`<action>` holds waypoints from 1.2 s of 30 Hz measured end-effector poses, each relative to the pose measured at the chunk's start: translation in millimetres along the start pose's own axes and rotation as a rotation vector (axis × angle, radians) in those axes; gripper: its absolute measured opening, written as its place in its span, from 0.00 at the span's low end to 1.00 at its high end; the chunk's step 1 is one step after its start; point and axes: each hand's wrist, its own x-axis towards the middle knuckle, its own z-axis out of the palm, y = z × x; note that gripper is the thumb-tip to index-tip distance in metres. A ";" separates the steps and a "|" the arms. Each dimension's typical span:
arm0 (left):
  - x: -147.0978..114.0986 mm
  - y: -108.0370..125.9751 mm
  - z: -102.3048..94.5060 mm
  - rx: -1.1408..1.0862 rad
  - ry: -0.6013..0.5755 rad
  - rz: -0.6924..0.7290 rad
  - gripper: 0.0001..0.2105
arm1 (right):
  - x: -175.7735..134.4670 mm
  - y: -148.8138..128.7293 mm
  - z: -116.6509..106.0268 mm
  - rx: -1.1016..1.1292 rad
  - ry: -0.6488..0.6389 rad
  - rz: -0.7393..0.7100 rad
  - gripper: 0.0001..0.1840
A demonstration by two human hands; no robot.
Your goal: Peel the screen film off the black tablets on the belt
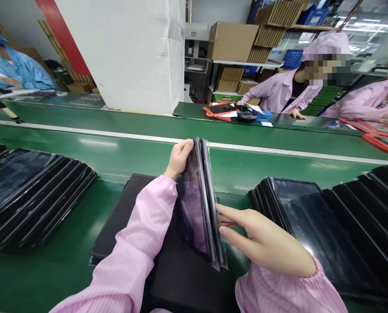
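Two thin tablets (pixel 194 208) in clear film stand on edge side by side, tilted, with a dark purple sheen on the nearer screen. My left hand (pixel 180 158) is closed round their upper far end. The thumb and fingers of my right hand (pixel 262 239) press against the right-hand tablet near its lower end; some of its fingertips are hidden. Beneath the tablets lies a black flat pad (pixel 187 278), with another black flat piece (pixel 115 221) to its left. Pink striped sleeves cover both my forearms.
Overlapping film-wrapped tablets lie in a left row (pixel 34 195) and a right row (pixel 337 234) on the green bench (pixel 66 269). Behind runs a green conveyor (pixel 142 128) with a pale rail. Co-workers in pink (pixel 279 91) and blue (pixel 27 69) sit across, beside a white pillar (pixel 142 52).
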 end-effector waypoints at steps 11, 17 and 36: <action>1.2 1.7 -0.2 -0.004 0.001 0.013 0.26 | 0.3 -1.5 -1.7 -0.004 -0.029 0.001 0.23; 0.9 -0.9 -0.6 0.010 -0.003 0.027 0.25 | -0.1 0.1 -1.8 -0.002 -0.047 0.011 0.18; 1.0 1.6 0.4 0.010 -0.014 0.062 0.25 | -1.5 -2.1 -1.7 0.034 -0.073 0.009 0.19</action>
